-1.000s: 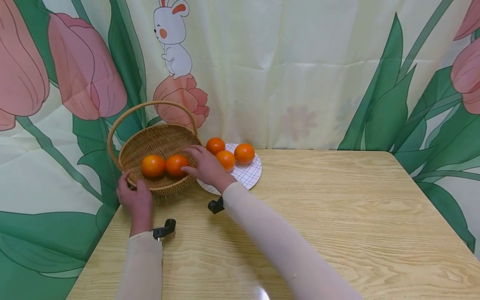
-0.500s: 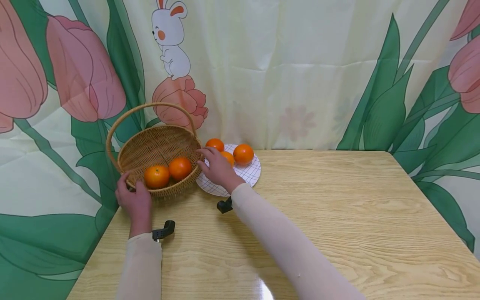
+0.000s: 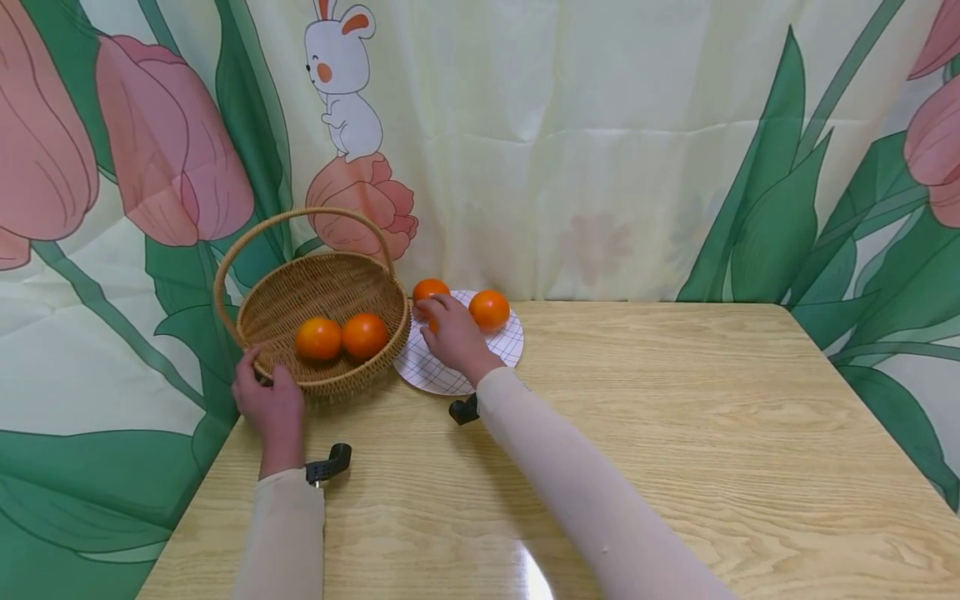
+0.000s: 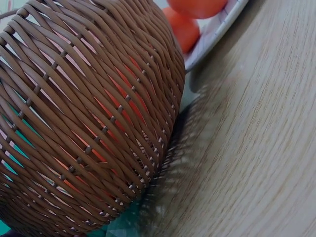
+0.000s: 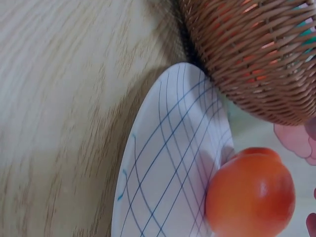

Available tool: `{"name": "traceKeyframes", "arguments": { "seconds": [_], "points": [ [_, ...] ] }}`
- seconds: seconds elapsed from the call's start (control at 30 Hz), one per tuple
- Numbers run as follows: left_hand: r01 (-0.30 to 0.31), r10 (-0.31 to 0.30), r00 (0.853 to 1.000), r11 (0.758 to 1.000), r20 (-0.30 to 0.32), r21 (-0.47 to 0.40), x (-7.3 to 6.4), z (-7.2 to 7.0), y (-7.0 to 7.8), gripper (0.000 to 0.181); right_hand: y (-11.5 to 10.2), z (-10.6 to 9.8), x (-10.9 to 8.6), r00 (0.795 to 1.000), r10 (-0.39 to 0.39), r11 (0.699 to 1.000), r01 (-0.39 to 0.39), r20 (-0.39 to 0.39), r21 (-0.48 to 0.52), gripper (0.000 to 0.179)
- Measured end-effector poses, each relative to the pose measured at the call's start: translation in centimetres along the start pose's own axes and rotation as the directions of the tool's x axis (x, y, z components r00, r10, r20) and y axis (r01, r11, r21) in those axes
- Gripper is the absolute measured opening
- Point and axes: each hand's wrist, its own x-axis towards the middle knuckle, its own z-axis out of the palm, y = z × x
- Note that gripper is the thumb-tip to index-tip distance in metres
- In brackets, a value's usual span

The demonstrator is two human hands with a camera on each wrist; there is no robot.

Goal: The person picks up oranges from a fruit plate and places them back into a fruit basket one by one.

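Right hand [image 3: 456, 335] shifted over plate [image 3: 435, 372], orange [image 5: 250, 196] clearer from right wrist

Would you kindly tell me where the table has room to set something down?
The table is bare right of the plate and right sleeve; a smaller bare patch lies between that and the left sleeve. The far left is crowded: basket, oranges, left hand, right hand.

Long pale beige sleeves [image 3: 572, 475]; black wrist devices [image 3: 340, 457].
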Motion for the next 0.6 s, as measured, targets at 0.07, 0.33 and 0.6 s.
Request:
{"name": "traceKeyframes", "arguments": {
  "seconds": [0.07, 0.33, 0.6],
  "points": [
    [-0.006, 0.006, 1.000, 1.000, -0.001, 0.001, 0.0, 0.0, -0.1, 0.042, 0.2, 0.0, 0.0, 1.000, 0.018, 1.000, -0.018, 0.007, -0.024, 0.047],
    [-0.027, 0.027, 1.000, 1.000, -0.012, 0.005, -0.1, 0.0, -0.1, 0.042, 1.1, 0.5, -0.1, 0.995, 0.076, 0.996, -0.074, 0.059, -0.049, 0.056],
    [-0.033, 0.033, 0.999, 0.999, -0.013, 0.001, -0.1, 0.1, -0.2, 0.042, 1.5, 1.0, -0.1, 0.991, 0.095, 0.994, -0.088, 0.093, -0.071, 0.056]
  ]
}}
